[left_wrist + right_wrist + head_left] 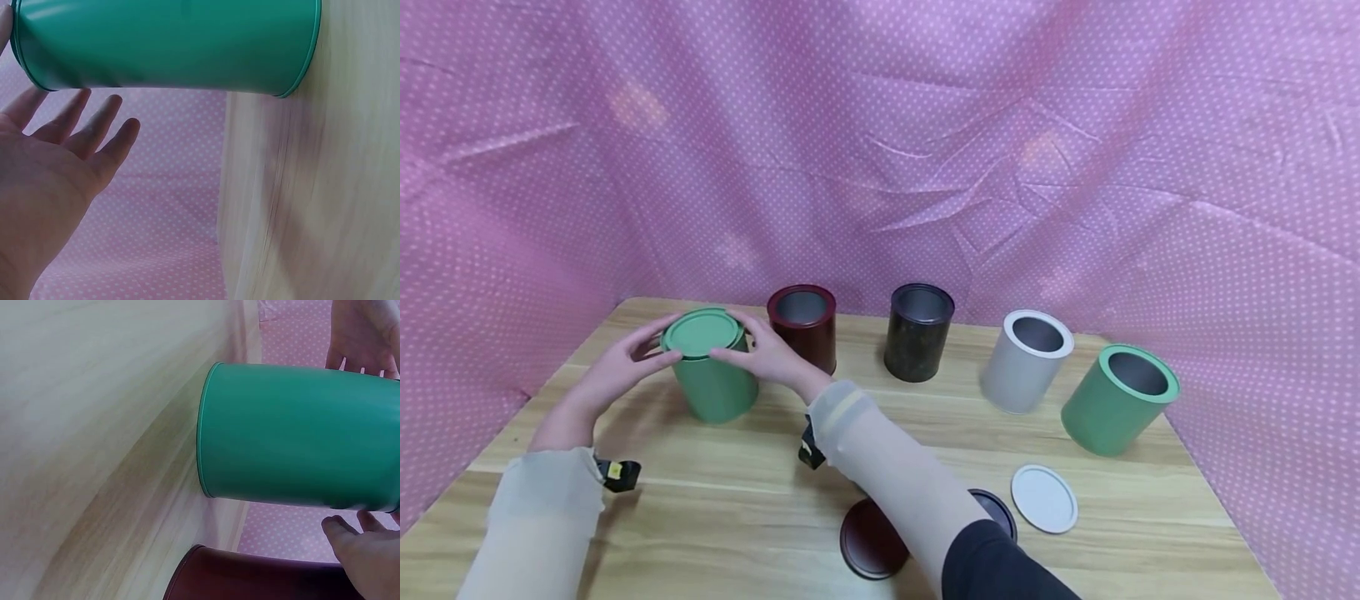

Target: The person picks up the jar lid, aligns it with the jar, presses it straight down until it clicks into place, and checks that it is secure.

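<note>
1. Pink cloth backdrop [925, 125] with white polka dots hangs wrinkled behind and along both sides.
2. Light wooden table [737, 500] shows pale grain streaks.
3. Soft glare patches sit on the fabric.

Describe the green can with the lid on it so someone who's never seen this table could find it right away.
On the wooden table, a row of five cans runs along the back by the pink dotted curtain. The lidded green can stands upright at the left end of that row, next to the dark red can. It alone is closed; the other green can, at the right end, is open.
</note>
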A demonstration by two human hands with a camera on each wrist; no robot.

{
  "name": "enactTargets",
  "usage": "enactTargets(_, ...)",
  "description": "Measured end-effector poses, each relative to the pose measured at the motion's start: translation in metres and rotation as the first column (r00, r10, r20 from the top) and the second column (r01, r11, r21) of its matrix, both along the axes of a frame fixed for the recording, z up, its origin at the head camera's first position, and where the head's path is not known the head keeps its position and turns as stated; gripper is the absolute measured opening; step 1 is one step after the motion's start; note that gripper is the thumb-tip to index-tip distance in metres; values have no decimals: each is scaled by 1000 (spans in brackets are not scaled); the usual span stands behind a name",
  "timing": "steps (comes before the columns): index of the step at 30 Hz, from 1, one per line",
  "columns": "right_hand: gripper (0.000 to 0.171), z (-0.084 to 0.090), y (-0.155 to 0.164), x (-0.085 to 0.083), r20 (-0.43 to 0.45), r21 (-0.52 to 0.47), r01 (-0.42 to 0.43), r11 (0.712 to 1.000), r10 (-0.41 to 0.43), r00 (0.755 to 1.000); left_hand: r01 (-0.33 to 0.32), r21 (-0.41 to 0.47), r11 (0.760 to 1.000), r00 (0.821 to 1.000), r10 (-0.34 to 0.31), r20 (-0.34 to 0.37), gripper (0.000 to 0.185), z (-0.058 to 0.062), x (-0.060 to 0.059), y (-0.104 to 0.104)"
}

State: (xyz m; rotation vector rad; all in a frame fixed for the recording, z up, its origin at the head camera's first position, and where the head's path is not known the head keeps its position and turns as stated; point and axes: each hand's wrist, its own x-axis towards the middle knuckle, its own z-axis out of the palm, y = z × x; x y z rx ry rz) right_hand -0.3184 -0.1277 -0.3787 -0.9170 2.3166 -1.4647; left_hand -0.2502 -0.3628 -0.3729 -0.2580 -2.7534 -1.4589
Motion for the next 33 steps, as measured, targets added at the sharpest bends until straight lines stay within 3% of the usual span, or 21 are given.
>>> enactTargets(5,70,1,0,2,14,20,-2,1000,2,1000,9,28,1000,999,-10,37,68,0,0,-2)
enactTargets(10,72,3,-1,2,29,53,8,999,-10,1000,5,3,1000,998,-5,68,71,1,-2,-2)
enactTargets(16,71,7,-3,1,-15,81,-5,997,6,1000,19,-18,1000,997,-17,76,73,4,-2,0)
enactTargets(25,72,12,-2,2,-43,133,-1,991,6,999,18,-110,994,997,-10,72,73,5,-1,0)
enactTargets(33,75,15,-2,2,-15,160,8,987,-6,1000,44,-179,983,995,-27,96,73,11,-6,-2)
